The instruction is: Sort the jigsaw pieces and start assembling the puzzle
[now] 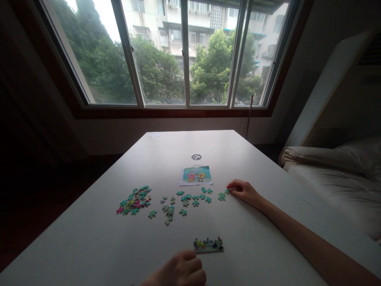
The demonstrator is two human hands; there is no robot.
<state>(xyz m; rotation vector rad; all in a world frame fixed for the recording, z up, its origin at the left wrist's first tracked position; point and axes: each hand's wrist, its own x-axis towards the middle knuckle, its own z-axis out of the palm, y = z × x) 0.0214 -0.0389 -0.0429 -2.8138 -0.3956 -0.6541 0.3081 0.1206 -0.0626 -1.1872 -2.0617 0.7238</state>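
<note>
With its fingertips together, my right hand (244, 192) pinches a small green puzzle piece (227, 191) at the right end of the loose pieces. Another green puzzle piece (222, 196) lies just left of those fingers. My left hand (183, 270) rests curled at the front of the table, and its palm side is hidden. Close beyond its knuckles lies a joined strip of puzzle (208, 245) with colourful figures along it. Loose green and teal puzzle pieces (195, 203) are spread across the middle. A mixed pile of puzzle pieces (135, 200) sits to their left.
The white table (98, 238) extends toward a window (186, 55). A printed picture sheet (197, 175) with cartoon figures lies beyond the pieces, and a round dark mark (196, 157) is farther back. A padded pale seat (327, 171) stands at the right.
</note>
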